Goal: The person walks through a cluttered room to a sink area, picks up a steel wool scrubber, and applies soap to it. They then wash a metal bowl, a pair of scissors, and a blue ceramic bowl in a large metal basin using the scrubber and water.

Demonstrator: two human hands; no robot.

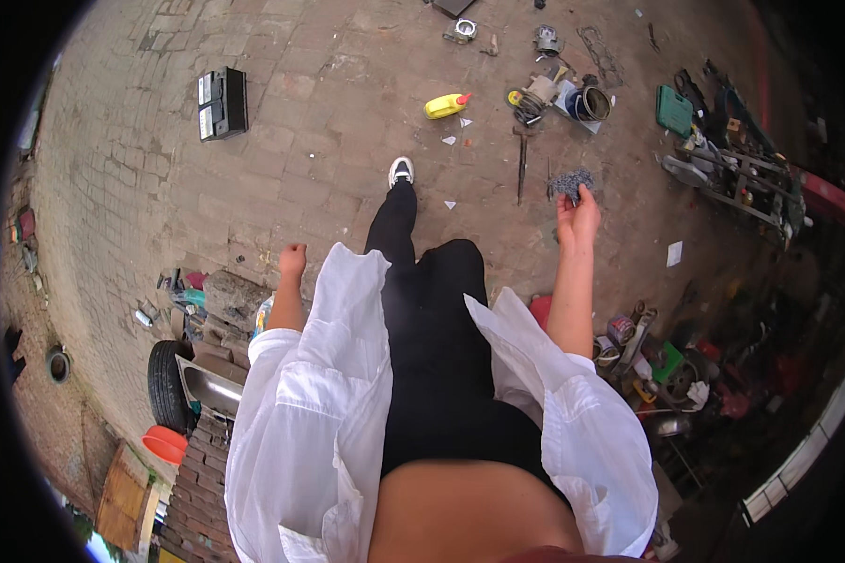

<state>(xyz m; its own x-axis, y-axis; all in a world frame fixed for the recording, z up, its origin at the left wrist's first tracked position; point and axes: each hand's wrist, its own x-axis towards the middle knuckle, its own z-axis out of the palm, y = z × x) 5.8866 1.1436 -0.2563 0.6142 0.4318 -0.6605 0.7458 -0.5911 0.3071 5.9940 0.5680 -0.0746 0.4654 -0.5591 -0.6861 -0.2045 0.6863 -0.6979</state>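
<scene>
My right hand (576, 217) is raised ahead of me, its fingers pinching a grey, speckled wad (570, 183), a rag or scouring wool. Below the wad, on the brick paving, lies a thin rod-like tool (549, 176), partly hidden. Just left of that is a long-handled hammer (522, 165). My left hand (293, 260) hangs at my side with the fingers curled in, and nothing shows in it. Farther ahead are a yellow bottle with a red cap (445, 106), a power tool with a yellow disc (524, 104) and a dark blue can (591, 104).
A car battery (224, 104) stands front left. Metal engine parts (548, 41) and a gasket (601, 56) lie ahead. A green case (674, 111) and a metal frame (736, 186) crowd the right. A tyre (169, 386), a metal sink (215, 383) and bricks (201, 485) are at left.
</scene>
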